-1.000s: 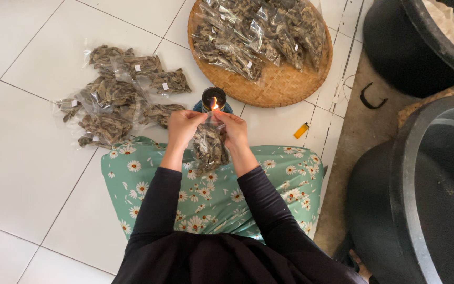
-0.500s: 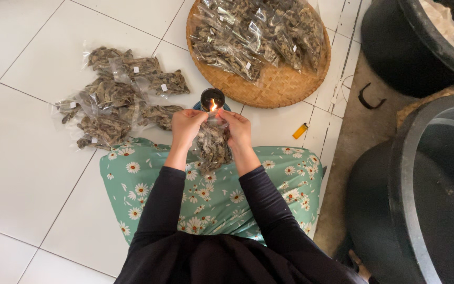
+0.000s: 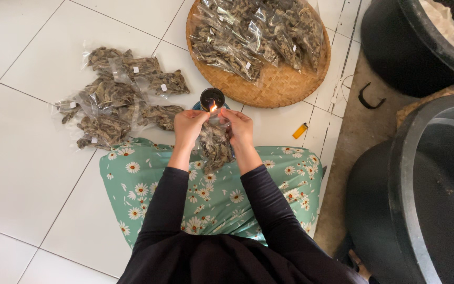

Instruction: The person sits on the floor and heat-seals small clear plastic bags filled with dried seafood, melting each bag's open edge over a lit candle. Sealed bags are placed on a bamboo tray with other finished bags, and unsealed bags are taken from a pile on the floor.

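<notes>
White tiled floor (image 3: pixel 22 158), woven tray (image 3: pixel 279 87)

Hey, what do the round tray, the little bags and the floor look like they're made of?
Round tray: woven bamboo or rattan by its tan plaited weave, matte. Bag held by the left hand and right hand: thin clear plastic, glossy and crinkled. Floor: white glazed tiles, likely ceramic, with grout lines.

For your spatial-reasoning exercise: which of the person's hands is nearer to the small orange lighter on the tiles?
The right hand. It holds the clear packet just left of the orange lighter; the left hand is farther away, on the packet's other side.
</notes>
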